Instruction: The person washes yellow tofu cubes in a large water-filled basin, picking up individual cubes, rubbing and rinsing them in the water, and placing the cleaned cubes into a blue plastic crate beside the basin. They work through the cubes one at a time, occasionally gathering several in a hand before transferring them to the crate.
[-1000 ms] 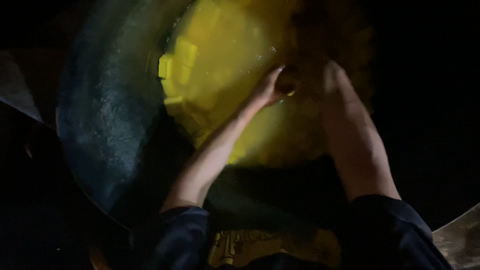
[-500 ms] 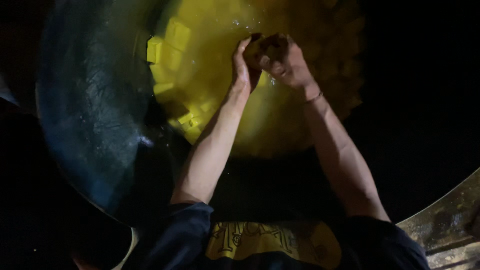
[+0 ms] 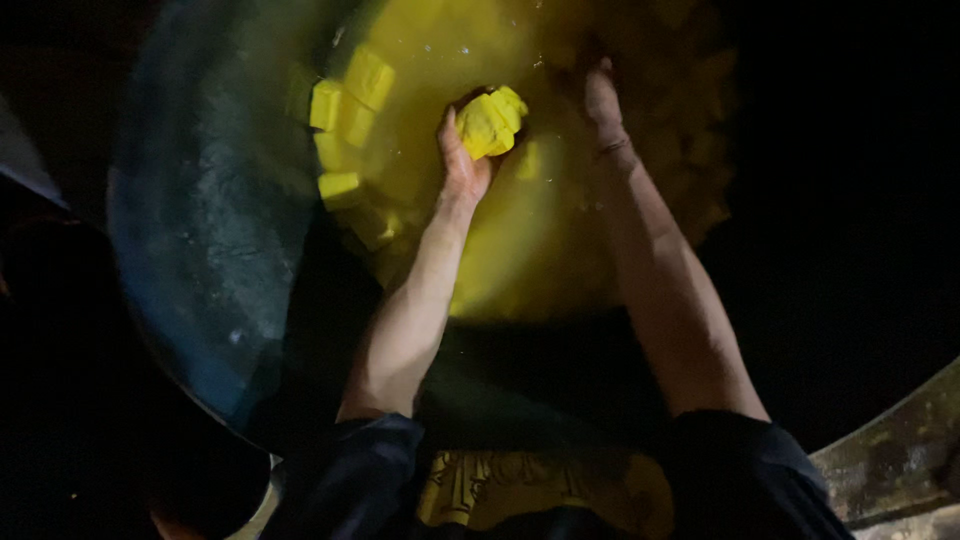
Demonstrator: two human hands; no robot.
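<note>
A large dark round pan (image 3: pixel 215 260) holds yellow liquid (image 3: pixel 540 250) with several yellow cubes (image 3: pixel 345 105) floating at its left side. My left hand (image 3: pixel 462 160) is raised over the liquid and grips a bright yellow lump (image 3: pixel 490 122) between thumb and fingers. My right hand (image 3: pixel 603 100) reaches out beside it, fingers extended toward the liquid's far side; its fingertips fade into shadow and I see nothing in it. Both forearms stretch over the pan from dark sleeves.
The surroundings are almost black. A pale stone or metal edge (image 3: pixel 900 450) shows at the lower right. A grey shape (image 3: pixel 25 160) sits at the far left. My yellow-printed shirt front (image 3: pixel 530 490) is at the bottom.
My hands, which were together on one piece, have parted. The left hand now holds the yellow lump alone, and the right hand has moved away to the right.
</note>
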